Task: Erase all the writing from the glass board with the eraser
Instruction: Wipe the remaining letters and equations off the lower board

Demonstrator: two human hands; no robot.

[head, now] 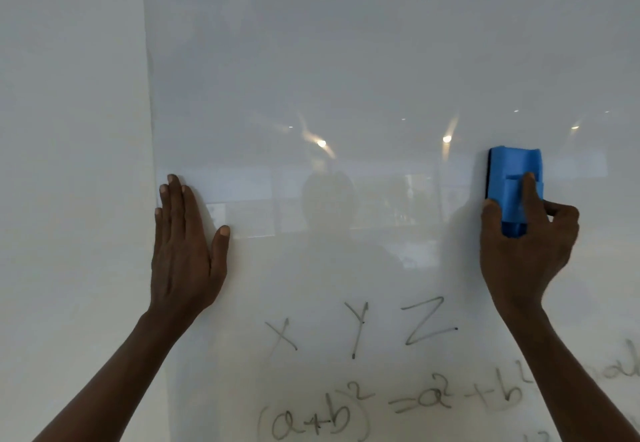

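Two hands: right hand (524,247) grips eraser (515,178); left hand (185,251) flat on glass board (346,61).

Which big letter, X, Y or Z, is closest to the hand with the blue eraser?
The Z: it is rightmost, just beside the right hand's wrist.

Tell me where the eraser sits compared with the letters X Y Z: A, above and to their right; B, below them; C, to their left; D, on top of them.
A: the eraser, gripped by the right hand, lies on the board above and right of the X Y Z.
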